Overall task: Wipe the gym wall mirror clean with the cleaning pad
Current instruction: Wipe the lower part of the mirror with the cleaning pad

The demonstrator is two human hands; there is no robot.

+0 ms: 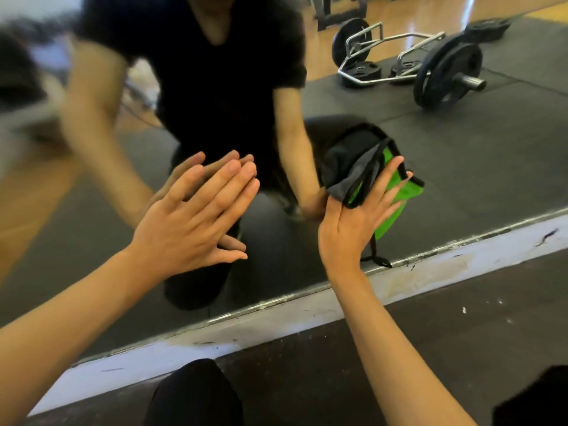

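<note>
Nearest you, your knee (196,392) sits low on the dark floor (445,318), so you are working the bottom strip of the mirror (461,155) from a crouch or kneel. A scuffed white sill (276,321) runs under the glass and meets its lower edge.

Your left hand (190,219) lies flat on the glass, fingers straight and close together, thumb out, holding nothing. It looks to be serving as a brace. Finding: a bare palm on a mirror will likely leave prints. Wipe that patch last, or lift the hand off before you finish.

Your right hand (359,216) presses the pad (396,195) against the glass with straight, spread fingers. The pad is green with black binding, and a grey-black fold bunches up over your fingertips; I cannot tell whether the thumb hooks any of it. A black loop hangs from the pad toward the sill.

Recommendation: flatten the bunched fold so the full green face meets the glass, keep pressure even through the palm, and run overlapping passes right down to the lower edge. Keep the loop from trailing over the scuffed sill.

Farther off, the reflection shows a trap bar (399,59) with plates on black matting. The upper left of the mirror is blurred; its condition cannot be judged.
</note>
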